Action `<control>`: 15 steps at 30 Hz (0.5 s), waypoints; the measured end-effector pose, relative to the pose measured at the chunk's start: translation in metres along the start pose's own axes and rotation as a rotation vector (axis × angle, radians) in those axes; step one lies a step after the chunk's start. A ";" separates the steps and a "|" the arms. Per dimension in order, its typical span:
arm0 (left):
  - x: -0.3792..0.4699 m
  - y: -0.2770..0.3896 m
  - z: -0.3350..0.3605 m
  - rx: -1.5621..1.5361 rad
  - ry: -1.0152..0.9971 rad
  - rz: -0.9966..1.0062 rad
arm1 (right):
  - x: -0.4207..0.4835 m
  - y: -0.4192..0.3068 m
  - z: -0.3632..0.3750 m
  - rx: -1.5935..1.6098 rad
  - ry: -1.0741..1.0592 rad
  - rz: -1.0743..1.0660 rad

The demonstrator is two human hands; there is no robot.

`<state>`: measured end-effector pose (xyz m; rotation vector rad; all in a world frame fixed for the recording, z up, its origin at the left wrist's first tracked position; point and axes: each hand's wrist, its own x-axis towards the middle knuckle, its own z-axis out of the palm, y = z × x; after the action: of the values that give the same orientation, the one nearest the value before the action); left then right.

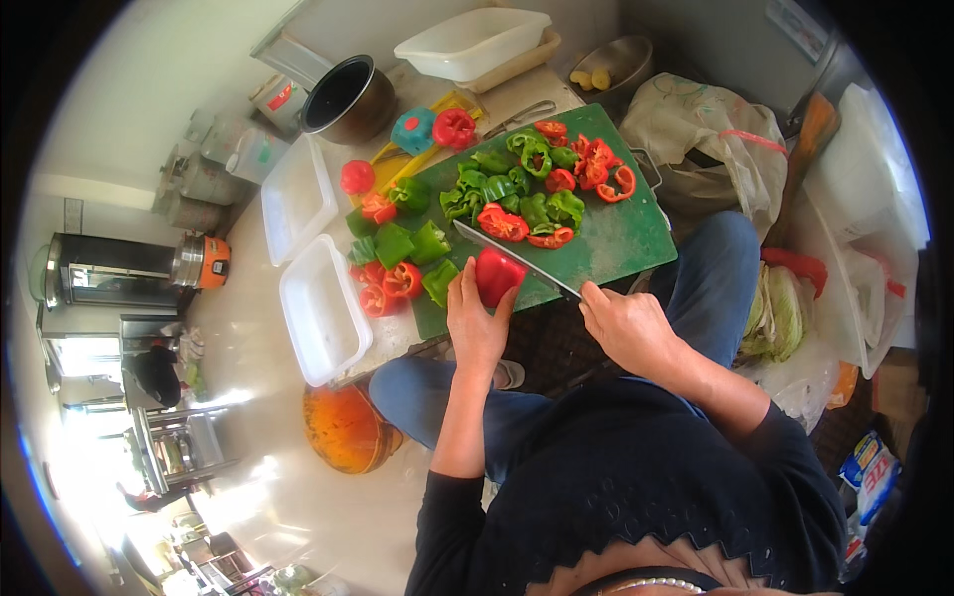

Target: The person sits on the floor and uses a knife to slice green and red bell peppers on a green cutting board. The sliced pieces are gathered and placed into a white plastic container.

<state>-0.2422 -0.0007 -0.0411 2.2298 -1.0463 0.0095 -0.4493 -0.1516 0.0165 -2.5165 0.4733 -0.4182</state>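
On the green cutting board (626, 231), my left hand (477, 320) holds a red bell pepper (498, 277) by its sides near the front edge. My right hand (626, 324) grips the handle of a knife (514, 255), whose blade lies along the pepper's far side. Beyond the blade are sliced green peppers (488, 182) and red pepper rings (596, 162). Left of them, larger green pepper pieces (393, 244) and red pieces (402, 280) are gathered at the board's left edge. A whole-looking red pepper (454, 129) sits behind the board.
Two white plastic trays (326, 309) stand at the left, beside a dark pot (350, 100). White tubs (473, 45) and a metal bowl (611, 63) are at the back. A bag (700, 149) stands right of the board. An orange pumpkin (346, 432) is on the floor.
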 end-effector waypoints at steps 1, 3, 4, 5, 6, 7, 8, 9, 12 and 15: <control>0.000 0.000 0.000 -0.001 0.000 0.001 | -0.003 -0.001 0.000 -0.002 0.007 -0.014; 0.000 0.001 0.000 0.002 0.009 0.011 | -0.009 0.000 0.001 -0.015 0.009 -0.029; 0.000 0.001 0.000 0.005 0.017 0.021 | -0.011 0.000 0.001 -0.025 0.004 -0.030; 0.001 0.001 0.000 0.009 0.024 0.026 | -0.013 0.001 0.001 -0.042 -0.014 -0.023; 0.001 0.002 0.000 0.003 0.024 0.030 | -0.015 0.001 0.001 -0.045 -0.006 -0.033; 0.001 0.002 0.000 -0.002 0.022 0.028 | -0.017 0.002 0.000 -0.052 -0.012 -0.034; 0.001 0.002 -0.001 -0.006 0.016 0.018 | -0.018 0.002 0.000 -0.069 -0.039 -0.024; 0.000 0.002 -0.002 -0.017 0.013 0.015 | -0.019 0.002 -0.001 -0.054 -0.026 -0.035; 0.001 0.002 -0.004 -0.039 -0.012 -0.004 | -0.021 0.002 -0.005 -0.047 -0.050 -0.036; 0.002 0.003 -0.005 -0.038 -0.029 0.003 | -0.019 0.001 -0.012 -0.053 -0.078 -0.038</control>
<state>-0.2409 -0.0004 -0.0348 2.2003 -1.0566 -0.0415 -0.4713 -0.1498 0.0218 -2.5852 0.4124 -0.3242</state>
